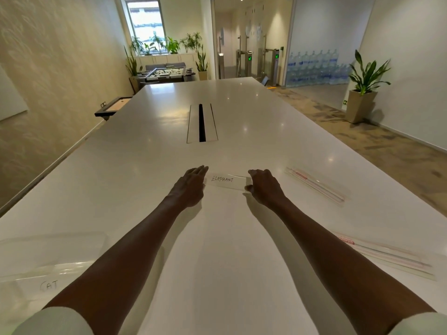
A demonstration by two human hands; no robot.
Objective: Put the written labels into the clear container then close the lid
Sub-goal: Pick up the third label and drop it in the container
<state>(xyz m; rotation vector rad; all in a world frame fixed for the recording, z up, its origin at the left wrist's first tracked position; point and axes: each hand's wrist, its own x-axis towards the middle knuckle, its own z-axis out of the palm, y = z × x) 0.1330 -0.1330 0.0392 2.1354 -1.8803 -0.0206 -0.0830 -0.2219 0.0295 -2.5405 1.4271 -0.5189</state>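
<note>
A white label reading ELEPHANT [223, 179] lies inside a flat clear container [227, 186] on the white table [217, 238] ahead of me. My left hand [189, 187] rests at the container's left end with its fingers stretched flat against it. My right hand [262, 187] grips the right end, thumb at the near edge and fingers curled over the far edge. A second label reading CAT [49, 285] lies at the near left, under or inside another clear container [52, 257]. Whether either lid is closed I cannot tell.
Two long clear cases with red print lie on the right: one far [316, 187], one near [387, 257]. A cable slot [202, 123] runs down the table's middle. The table's left edge is close to the wall; potted plants stand beyond.
</note>
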